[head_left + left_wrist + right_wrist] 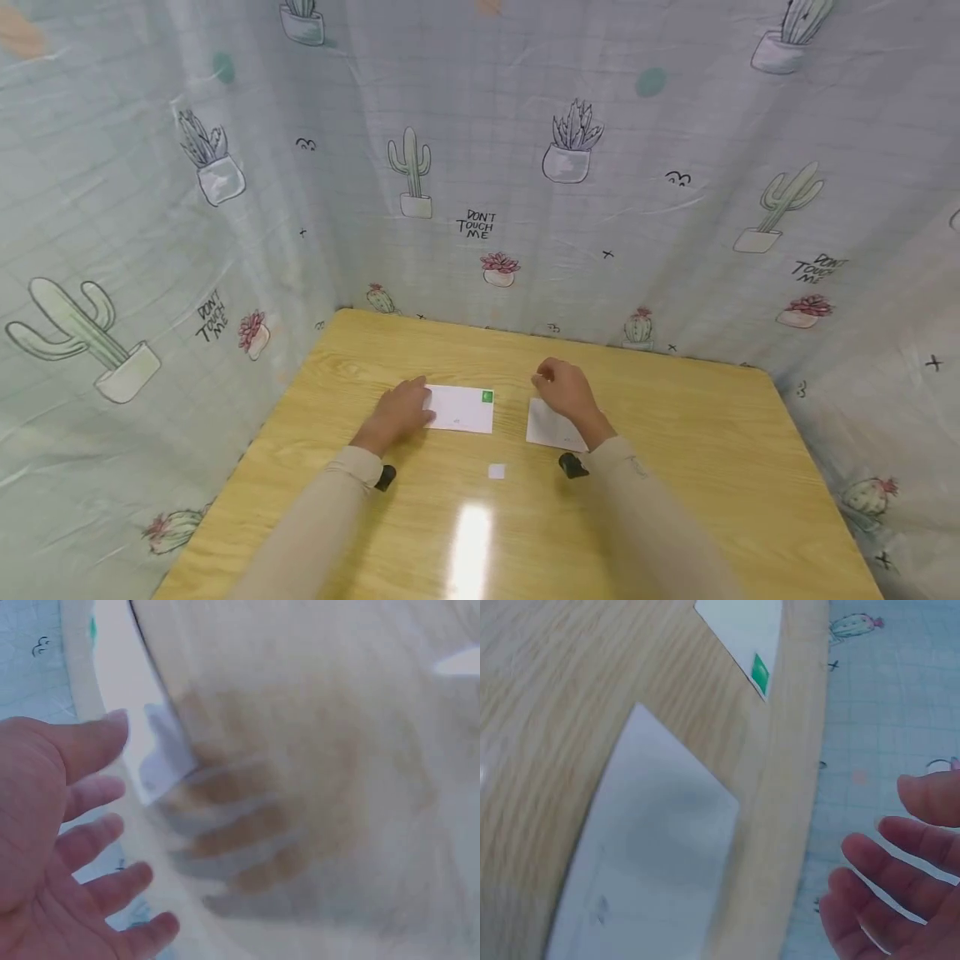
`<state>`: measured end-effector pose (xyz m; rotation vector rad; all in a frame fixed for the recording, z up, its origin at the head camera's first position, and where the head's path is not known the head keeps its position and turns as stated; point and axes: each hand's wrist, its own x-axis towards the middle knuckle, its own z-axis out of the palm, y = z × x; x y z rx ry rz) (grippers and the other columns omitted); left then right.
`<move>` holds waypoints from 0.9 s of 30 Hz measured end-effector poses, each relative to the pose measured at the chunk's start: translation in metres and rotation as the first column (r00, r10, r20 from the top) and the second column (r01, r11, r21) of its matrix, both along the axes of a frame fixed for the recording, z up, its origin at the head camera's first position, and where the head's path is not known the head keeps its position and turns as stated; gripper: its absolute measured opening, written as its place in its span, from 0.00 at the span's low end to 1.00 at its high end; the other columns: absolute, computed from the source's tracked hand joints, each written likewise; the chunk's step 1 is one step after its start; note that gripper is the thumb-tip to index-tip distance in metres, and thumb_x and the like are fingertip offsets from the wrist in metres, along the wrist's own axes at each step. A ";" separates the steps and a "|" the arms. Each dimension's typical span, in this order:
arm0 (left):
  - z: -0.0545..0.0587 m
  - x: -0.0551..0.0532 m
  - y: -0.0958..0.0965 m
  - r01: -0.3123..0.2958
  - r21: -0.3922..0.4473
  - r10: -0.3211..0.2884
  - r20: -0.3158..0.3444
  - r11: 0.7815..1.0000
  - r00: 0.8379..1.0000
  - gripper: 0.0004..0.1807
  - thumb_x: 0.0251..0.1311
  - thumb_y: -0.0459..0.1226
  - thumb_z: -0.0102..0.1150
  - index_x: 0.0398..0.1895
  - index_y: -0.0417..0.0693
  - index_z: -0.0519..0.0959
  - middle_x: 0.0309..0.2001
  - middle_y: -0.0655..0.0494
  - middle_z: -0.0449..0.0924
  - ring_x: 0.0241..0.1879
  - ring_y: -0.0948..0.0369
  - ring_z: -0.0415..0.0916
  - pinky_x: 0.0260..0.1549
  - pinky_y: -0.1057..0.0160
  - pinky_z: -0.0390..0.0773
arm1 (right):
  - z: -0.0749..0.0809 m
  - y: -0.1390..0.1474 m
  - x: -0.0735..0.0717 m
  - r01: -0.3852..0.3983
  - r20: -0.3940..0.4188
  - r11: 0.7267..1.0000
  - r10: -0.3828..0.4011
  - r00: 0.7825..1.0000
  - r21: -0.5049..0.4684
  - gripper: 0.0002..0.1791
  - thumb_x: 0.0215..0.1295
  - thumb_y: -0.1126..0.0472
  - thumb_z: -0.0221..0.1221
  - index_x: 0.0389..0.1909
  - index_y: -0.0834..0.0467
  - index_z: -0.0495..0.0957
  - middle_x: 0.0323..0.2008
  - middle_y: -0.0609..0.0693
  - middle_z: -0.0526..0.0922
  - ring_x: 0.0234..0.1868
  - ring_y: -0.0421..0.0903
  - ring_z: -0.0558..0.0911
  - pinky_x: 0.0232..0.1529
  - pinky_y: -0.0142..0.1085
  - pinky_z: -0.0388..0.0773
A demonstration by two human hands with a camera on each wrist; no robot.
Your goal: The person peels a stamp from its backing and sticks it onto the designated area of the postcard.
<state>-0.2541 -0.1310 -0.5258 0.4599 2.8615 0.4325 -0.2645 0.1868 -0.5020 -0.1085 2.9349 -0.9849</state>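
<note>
A white envelope (463, 410) with a green stamp (487, 397) in its upper right corner lies on the wooden table. My left hand (397, 410) is at its left end, fingers spread and relaxed. In the left wrist view the thumb overlaps the envelope (124, 667); I cannot tell whether it touches. To the right lies a second white envelope (551, 427), with no stamp visible on the part that shows. Over its top edge hovers my right hand (567, 390), fingers loosely bent and holding nothing. A small white square of paper (497, 472) lies nearer me, between the envelopes.
The yellow wooden table (675, 467) meets a hanging curtain (495, 167) printed with cacti along its back and sides. A black device sits at the left wrist (385, 477) and another at the right wrist (572, 465). Light glares off the tabletop near the front.
</note>
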 end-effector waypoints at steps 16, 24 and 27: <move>0.077 -0.018 0.034 -0.029 -0.068 0.016 -0.185 0.997 0.983 0.43 0.70 0.73 0.37 0.84 0.71 0.53 0.87 0.53 0.41 0.85 0.39 0.24 0.72 0.17 0.30 | 0.057 0.037 0.014 -0.035 -0.197 0.941 0.107 0.975 0.337 0.39 0.79 0.38 0.50 0.82 0.53 0.57 0.82 0.62 0.56 0.81 0.70 0.54 0.73 0.79 0.52; 0.096 -0.013 0.051 0.002 -0.048 -0.009 -0.146 0.999 0.989 0.44 0.71 0.73 0.34 0.85 0.71 0.49 0.87 0.53 0.36 0.84 0.36 0.22 0.72 0.17 0.29 | 0.075 0.055 0.018 -0.039 -0.166 0.926 0.109 0.980 0.376 0.40 0.80 0.37 0.48 0.84 0.51 0.52 0.84 0.61 0.48 0.84 0.69 0.45 0.73 0.81 0.43; 0.099 -0.011 0.059 0.016 -0.037 -0.021 -0.132 0.999 0.991 0.44 0.72 0.73 0.35 0.85 0.71 0.48 0.87 0.53 0.36 0.84 0.35 0.22 0.72 0.17 0.29 | 0.078 0.063 0.020 -0.039 -0.152 0.923 0.105 0.983 0.382 0.40 0.81 0.36 0.46 0.84 0.50 0.50 0.85 0.61 0.46 0.84 0.69 0.44 0.74 0.82 0.41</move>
